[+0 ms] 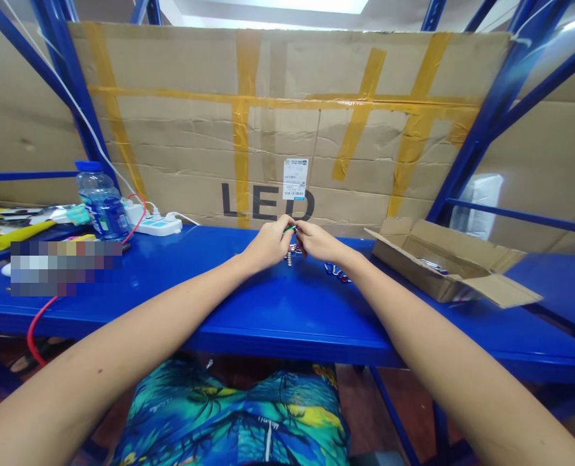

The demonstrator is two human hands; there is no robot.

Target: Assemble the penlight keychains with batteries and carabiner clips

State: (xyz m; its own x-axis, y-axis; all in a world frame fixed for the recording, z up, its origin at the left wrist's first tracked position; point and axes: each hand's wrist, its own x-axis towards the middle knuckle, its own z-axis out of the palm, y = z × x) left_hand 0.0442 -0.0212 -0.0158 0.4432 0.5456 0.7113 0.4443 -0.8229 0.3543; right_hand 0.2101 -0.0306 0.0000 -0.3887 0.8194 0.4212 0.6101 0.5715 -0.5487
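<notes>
Pinching a small green piece (291, 228) at the fingertips of left hand (271, 242) and right hand (316, 242), mid-frame.

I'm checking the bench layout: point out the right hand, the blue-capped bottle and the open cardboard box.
Right hand (319, 242): head view, back of the hand.
Blue-capped bottle (103, 204): head view, middle of its body.
Open cardboard box (408, 267): head view, its near side wall.
</notes>
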